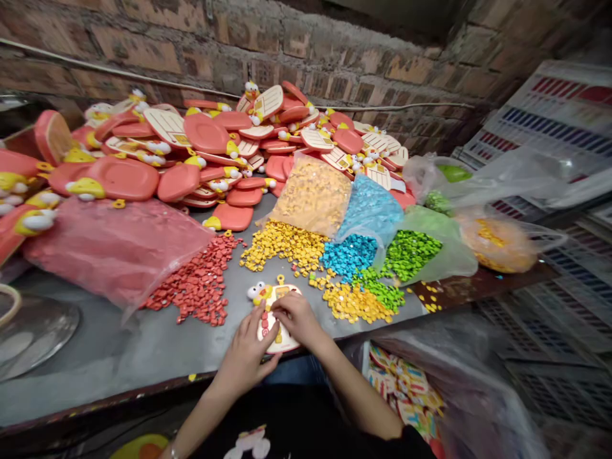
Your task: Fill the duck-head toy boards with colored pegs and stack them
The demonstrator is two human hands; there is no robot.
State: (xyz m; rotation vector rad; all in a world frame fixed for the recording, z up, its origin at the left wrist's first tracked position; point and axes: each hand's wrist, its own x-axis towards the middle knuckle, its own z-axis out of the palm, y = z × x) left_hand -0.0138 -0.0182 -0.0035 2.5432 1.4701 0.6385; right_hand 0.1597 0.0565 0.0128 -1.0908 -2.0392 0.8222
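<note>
A cream toy board [287, 341] with a yellow duck-like head and bulging white eyes lies at the table's near edge. Red pieces sit in a column on its left part, and yellow parts show beside them. My left hand [246, 350] is closed around the board's left side, its thumb lying over the red pieces. From the right, my right hand [299, 319] rests over the board's upper part with its fingers pinched together; whatever is between the fingertips is too small to make out. Loose red pieces [203, 280] lie left of the board, yellow pieces [356, 303] to its right.
Bags spill yellow [287, 245], blue [349, 255] and green pieces [412, 255] on the grey table [119, 357]. A pink bag [119, 242] lies left. Red-backed boards [208, 135] pile against the brick wall. A metal lid [36, 331] is far left, a lined box [406, 389] lower right.
</note>
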